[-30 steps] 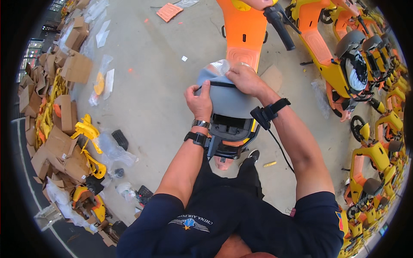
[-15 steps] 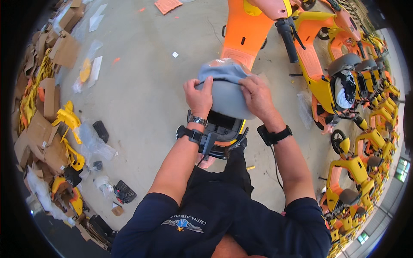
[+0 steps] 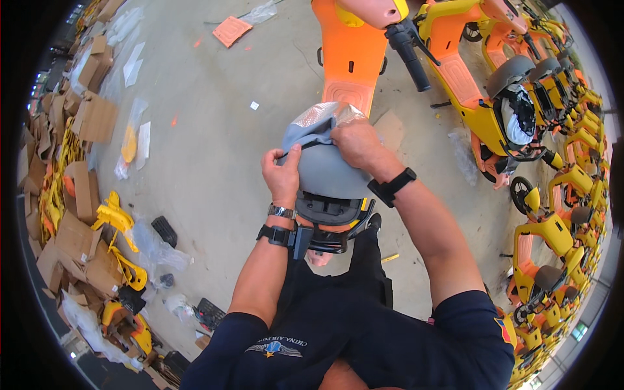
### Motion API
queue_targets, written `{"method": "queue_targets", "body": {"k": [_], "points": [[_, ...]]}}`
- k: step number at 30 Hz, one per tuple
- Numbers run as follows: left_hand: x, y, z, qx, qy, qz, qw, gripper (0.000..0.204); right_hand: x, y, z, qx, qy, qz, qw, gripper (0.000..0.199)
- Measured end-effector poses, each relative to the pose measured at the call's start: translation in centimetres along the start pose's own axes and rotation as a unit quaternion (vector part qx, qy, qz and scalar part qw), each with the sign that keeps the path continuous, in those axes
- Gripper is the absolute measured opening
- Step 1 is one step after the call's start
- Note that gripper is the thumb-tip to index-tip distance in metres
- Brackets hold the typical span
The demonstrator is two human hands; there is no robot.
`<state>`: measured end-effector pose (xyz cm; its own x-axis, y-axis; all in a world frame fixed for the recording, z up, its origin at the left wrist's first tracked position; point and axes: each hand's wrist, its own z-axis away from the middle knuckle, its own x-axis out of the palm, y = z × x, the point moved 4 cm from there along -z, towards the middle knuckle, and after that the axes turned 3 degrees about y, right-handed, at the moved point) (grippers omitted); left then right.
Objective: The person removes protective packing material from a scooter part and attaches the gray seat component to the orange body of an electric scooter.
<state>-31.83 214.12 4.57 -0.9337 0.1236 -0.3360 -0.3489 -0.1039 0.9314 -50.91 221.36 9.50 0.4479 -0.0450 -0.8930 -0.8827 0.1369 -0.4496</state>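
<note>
A grey scooter seat (image 3: 333,177) is in front of me, on an orange and yellow scooter (image 3: 351,65). Over the seat's far part lies a blue-grey fabric seat cover (image 3: 300,135) with a black edge band and a silvery, shiny underside. At the seat's left side my left hand (image 3: 283,174) pinches the cover's edge between thumb and fingers. My right hand (image 3: 359,144) is closed on the cover's folded-up part at the right, its fingertips partly hidden by the fabric. Below the seat's near edge, a dark compartment (image 3: 328,209) shows.
Several yellow and orange scooters (image 3: 546,253) stand in rows at the right; the nearest has a grey seat. Cardboard boxes (image 3: 96,117), plastic wrap (image 3: 156,250) and yellow body parts (image 3: 116,218) are heaped at the left. An orange panel (image 3: 232,30) lies on the floor farther off.
My right hand has moved inward and folded the cover up, so more silvery underside shows. My left hand keeps its pinch at the left edge. The view has shifted slightly.
</note>
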Motion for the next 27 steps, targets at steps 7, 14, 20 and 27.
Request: {"method": "queue_targets", "body": {"k": [7,14,20,27], "points": [[-0.5,-1.0,-0.2,0.010,0.006,-0.018,1.000,0.042,0.3,1.3,-0.1,0.247,0.053,-0.319,0.913,0.029],[-0.7,-2.3,-0.2,0.007,0.029,-0.010,0.999,0.045,-1.4,-1.5,3.3,0.198,-0.074,-0.325,0.922,0.027],[-0.6,-1.4,0.1,0.008,0.017,0.006,1.000,0.038,-2.7,-2.4,5.6,0.057,-0.074,-0.213,0.973,0.055],[-0.1,-0.6,1.4,0.033,0.095,-0.055,0.993,0.039,-2.7,-5.6,5.5,0.040,-0.043,-0.054,0.997,0.046]]}}
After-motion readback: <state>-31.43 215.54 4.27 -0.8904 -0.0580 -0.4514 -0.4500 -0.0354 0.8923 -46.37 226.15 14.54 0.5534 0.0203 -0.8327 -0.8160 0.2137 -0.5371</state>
